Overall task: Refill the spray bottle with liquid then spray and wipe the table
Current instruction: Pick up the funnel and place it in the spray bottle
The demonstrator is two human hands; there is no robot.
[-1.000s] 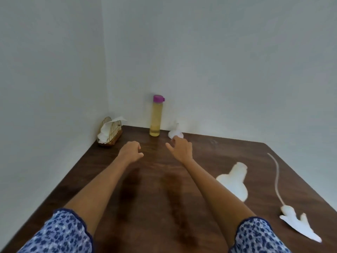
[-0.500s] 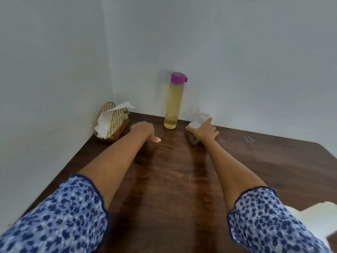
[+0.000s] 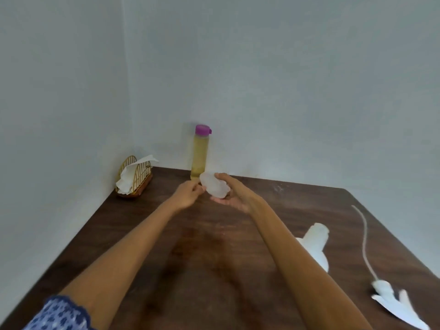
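We see both hands raised over the far part of the brown table (image 3: 238,270), at about 12 o'clock from us. The right hand (image 3: 234,195) holds a clear, crumpled-looking object (image 3: 214,186), perhaps a funnel or a plastic piece; blur keeps us from telling which. Its fingers are curled around the thing, the palm turned up beneath it. The left hand (image 3: 188,194) meets the same object from 9 o'clock, fingertips pinching or touching its edge; we cannot tell which.

Just behind the hands, at 12 o'clock, a tall bottle (image 3: 199,156) of yellow liquid stands upright against the wall, its purple cap on. At 10 o'clock, in the table's corner, a wire holder (image 3: 137,177) keeps white napkins.

The white spray bottle (image 3: 314,244) lies on its side at 2 o'clock, partly hidden by the right forearm, its neck uncapped. Its spray head (image 3: 392,303) lies apart at 4 o'clock near the table's edge, with its thin tube (image 3: 364,236) trailing away toward 1 o'clock.
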